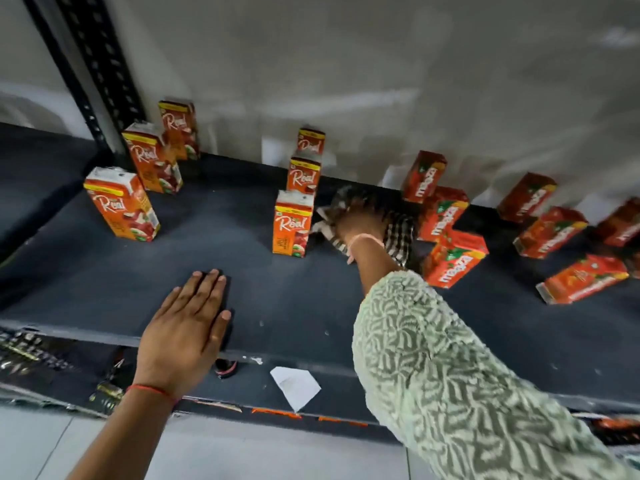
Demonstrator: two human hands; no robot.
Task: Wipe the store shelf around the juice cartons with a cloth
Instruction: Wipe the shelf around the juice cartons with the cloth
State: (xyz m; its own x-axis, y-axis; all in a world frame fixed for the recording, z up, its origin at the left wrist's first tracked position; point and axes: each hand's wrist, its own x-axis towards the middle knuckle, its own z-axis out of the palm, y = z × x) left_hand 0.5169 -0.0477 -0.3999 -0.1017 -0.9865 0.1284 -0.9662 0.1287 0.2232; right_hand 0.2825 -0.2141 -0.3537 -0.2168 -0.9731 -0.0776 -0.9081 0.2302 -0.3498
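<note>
- The left hand (185, 327) lies flat, palm down, on the dark shelf (86, 282) close to its front edge, fingers stretched out and close together, thumb out to the side; it holds nothing. A red thread (149, 390) circles its wrist.
- Below the shelf's front edge, a white scrap of paper (296, 386) lies on a lower dark ledge, between the two forearms, with a small round dark-red object (225, 367) just left of it.
- The right arm, in a pale green patterned sleeve (433, 375), reaches forward and deep over the shelf.
- The right hand (356, 225) presses down on a checked cloth (398, 233), which bunches under and around it. The hand is blurred, so whether the fingers are curled into the cloth or spread over it cannot be told.
- The cloth sits on the shelf in the gap between two groups of cartons, well ahead of the left hand.
- Just left of the cloth stands an upright row of orange Real cartons; the nearest Real carton (292, 223) almost touches the cloth's pale edge, with two more lined up behind it toward the wall.
- Just right of the cloth is a line of red Maaza cartons (453, 258), tilted in this view and set close to one another, the nearest beside the right wrist.
- Further right, a second group of Maaza cartons (550, 232) runs toward the frame edge.
- Far left, three more Real cartons (121, 206) stand in a diagonal line near a black perforated upright (100, 64).
- A grey back wall (381, 64) closes the shelf behind everything.
</note>
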